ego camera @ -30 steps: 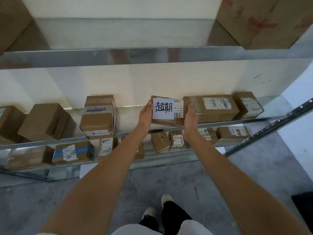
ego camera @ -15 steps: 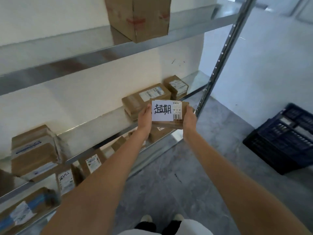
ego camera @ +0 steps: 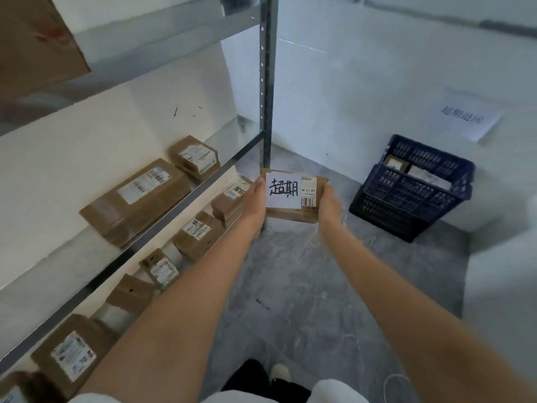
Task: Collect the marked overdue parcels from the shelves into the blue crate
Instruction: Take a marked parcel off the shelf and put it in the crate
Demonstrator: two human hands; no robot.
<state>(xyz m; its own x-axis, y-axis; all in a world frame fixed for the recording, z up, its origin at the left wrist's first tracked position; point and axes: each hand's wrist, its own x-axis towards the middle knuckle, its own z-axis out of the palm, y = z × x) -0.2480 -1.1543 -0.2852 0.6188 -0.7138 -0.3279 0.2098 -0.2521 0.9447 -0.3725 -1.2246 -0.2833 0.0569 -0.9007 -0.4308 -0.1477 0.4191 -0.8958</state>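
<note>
1. The room: white walls meet in a corner, with a grey mottled floor (ego camera: 290,271) below. A paper sheet (ego camera: 472,117) with printed characters hangs on the right wall, above the crate.

2. The shelves (ego camera: 186,199) run along the left, metal, ending in a perforated steel post (ego camera: 266,82). Brown parcels lie on the middle and lower levels, each with a white shipping label; none of those in view shows a handwritten mark that I can make out. A large carton (ego camera: 37,42) sits on the top level.

3. The blue crate (ego camera: 412,187) stands on the floor in the corner, well apart from the hands, to the right. Its walls are open lattice. At least two labelled packages already lie inside.

4. The parcel (ego camera: 293,196) is held in the air in front of the post, between shelf and crate. It is a small flat cardboard box with a white handwritten note and a barcode label on top.

5. Handling, as a judgement: it looks light and stiff, with dry card that will not slip. The short ends are the natural place to hold. The taped note could peel if rubbed, so fingers are best kept off the top face.

6. The left hand (ego camera: 255,199) grips the left end, thumb on top; the right hand (ego camera: 328,205) grips the right end. Both grips are closed on the box.
</note>
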